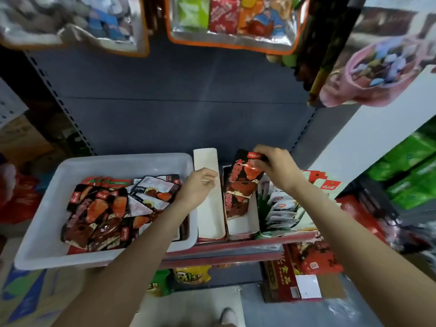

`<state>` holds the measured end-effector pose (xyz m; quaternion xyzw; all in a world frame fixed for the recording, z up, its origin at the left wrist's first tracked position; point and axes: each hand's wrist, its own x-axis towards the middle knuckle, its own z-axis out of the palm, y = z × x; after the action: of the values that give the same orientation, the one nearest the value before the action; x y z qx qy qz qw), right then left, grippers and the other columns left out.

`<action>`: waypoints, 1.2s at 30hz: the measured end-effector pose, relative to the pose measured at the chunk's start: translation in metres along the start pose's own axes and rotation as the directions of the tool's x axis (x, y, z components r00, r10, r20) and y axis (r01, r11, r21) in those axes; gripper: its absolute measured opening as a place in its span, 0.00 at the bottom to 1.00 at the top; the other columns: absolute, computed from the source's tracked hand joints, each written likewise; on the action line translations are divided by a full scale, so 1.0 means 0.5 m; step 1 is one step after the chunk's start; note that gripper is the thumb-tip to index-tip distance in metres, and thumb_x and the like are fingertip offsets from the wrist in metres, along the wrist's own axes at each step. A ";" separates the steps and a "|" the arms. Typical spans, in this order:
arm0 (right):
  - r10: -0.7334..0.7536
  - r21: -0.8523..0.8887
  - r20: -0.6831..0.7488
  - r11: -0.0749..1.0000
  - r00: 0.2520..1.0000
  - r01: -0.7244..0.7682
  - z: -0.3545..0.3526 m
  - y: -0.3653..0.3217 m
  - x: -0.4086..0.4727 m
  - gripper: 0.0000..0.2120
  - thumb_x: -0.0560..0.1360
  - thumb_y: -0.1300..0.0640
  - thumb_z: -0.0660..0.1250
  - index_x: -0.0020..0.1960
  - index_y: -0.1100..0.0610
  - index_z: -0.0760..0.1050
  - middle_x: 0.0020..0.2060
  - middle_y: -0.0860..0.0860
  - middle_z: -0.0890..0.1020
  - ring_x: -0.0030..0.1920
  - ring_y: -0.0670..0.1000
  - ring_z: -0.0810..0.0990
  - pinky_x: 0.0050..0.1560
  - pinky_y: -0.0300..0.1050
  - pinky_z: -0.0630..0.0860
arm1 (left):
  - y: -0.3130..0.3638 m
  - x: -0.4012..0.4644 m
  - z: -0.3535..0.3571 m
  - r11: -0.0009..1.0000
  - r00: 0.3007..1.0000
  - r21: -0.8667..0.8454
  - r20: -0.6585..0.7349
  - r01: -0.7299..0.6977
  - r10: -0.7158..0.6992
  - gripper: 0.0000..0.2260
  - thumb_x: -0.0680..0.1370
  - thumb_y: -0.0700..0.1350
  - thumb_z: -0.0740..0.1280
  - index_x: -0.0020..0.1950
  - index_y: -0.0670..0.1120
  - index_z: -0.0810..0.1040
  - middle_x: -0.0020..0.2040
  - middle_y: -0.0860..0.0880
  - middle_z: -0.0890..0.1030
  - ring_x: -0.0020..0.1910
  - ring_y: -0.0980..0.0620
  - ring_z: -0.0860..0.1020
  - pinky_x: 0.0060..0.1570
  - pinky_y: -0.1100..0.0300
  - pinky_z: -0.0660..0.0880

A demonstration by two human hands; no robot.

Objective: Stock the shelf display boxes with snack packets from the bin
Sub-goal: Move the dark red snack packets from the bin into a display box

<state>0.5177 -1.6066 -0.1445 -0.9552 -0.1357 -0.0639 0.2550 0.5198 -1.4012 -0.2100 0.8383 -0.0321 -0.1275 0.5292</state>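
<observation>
Right of centre, the right hand pinched a packet upright over its display box, apparently to slot it in. At centre, the left hand, loosely curled, seemingly steadied the empty box beside the bin

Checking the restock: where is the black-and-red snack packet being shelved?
Right of centre in the head view, the black-and-red snack packet is pinched by the right hand over the second white cardboard display box.

Below and to the right of the gripping right hand, a dark red cardboard carton on the lower shelf carries gold lettering "Foods" beside the Chinese characters "食品". The large character "火" stands on the black-and-red snack packet at the grip; smaller print is blurred.
</observation>
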 end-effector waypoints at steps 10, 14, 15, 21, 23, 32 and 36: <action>0.040 -0.216 0.287 0.976 0.957 0.024 0.071 0.010 0.024 0.11 0.77 0.61 0.60 0.55 0.52 0.78 0.50 0.55 0.82 0.51 0.59 0.79 0.45 0.48 0.74 | 0.002 0.022 0.056 0.940 0.941 -0.126 0.168 0.317 -0.295 0.28 0.77 0.31 0.60 0.75 0.49 0.62 0.70 0.46 0.70 0.65 0.47 0.72 0.45 0.62 0.73; 0.092 -0.294 0.310 0.956 0.946 0.003 0.101 0.019 0.024 0.12 0.76 0.63 0.59 0.54 0.53 0.77 0.49 0.56 0.80 0.50 0.59 0.78 0.42 0.46 0.70 | 0.007 0.017 0.062 0.923 0.933 -0.178 0.180 0.342 -0.311 0.30 0.76 0.29 0.58 0.75 0.50 0.63 0.71 0.48 0.69 0.65 0.47 0.72 0.50 0.58 0.73; 0.105 -0.317 0.316 0.949 0.943 0.001 0.107 0.023 0.023 0.13 0.76 0.63 0.59 0.54 0.53 0.77 0.50 0.56 0.80 0.50 0.59 0.78 0.42 0.46 0.70 | 0.007 0.017 0.062 0.920 0.933 -0.185 0.175 0.346 -0.315 0.30 0.76 0.29 0.58 0.75 0.51 0.63 0.71 0.48 0.69 0.65 0.47 0.72 0.52 0.57 0.73; 0.153 -0.236 0.361 0.969 0.920 -0.069 0.117 0.037 0.029 0.12 0.76 0.61 0.62 0.56 0.50 0.78 0.53 0.52 0.80 0.54 0.56 0.78 0.51 0.47 0.75 | 0.022 0.003 0.044 0.934 0.956 -0.222 0.151 0.280 -0.251 0.26 0.76 0.31 0.59 0.71 0.52 0.68 0.69 0.50 0.71 0.64 0.50 0.73 0.55 0.58 0.73; 0.119 -0.103 0.351 0.991 0.929 -0.088 0.113 0.029 0.032 0.11 0.75 0.60 0.65 0.57 0.53 0.78 0.53 0.51 0.82 0.55 0.53 0.79 0.55 0.47 0.75 | 0.030 -0.005 0.017 0.934 0.985 -0.312 0.038 0.172 -0.169 0.21 0.77 0.33 0.61 0.68 0.50 0.71 0.66 0.50 0.73 0.63 0.50 0.74 0.60 0.57 0.72; -0.032 0.257 0.284 0.965 0.958 -0.043 0.183 -0.127 0.059 0.10 0.76 0.61 0.65 0.57 0.59 0.77 0.52 0.53 0.82 0.52 0.52 0.80 0.52 0.40 0.74 | -0.087 -0.078 -0.149 0.997 0.912 0.071 -0.410 0.008 0.022 0.09 0.77 0.37 0.63 0.55 0.44 0.79 0.51 0.48 0.81 0.50 0.52 0.78 0.52 0.58 0.75; -0.036 0.210 0.323 0.977 0.946 -0.035 0.275 -0.194 0.077 0.14 0.76 0.60 0.66 0.61 0.59 0.75 0.55 0.57 0.80 0.54 0.55 0.79 0.58 0.47 0.73 | -0.174 -0.088 -0.215 0.945 0.914 0.318 -0.401 0.078 0.060 0.10 0.75 0.36 0.66 0.56 0.40 0.78 0.53 0.43 0.80 0.54 0.45 0.78 0.55 0.57 0.72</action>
<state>0.5333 -1.4477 -0.2102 -0.9199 -0.1821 0.1089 0.3299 0.4967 -1.2605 -0.2362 0.9225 0.0615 0.0535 0.3772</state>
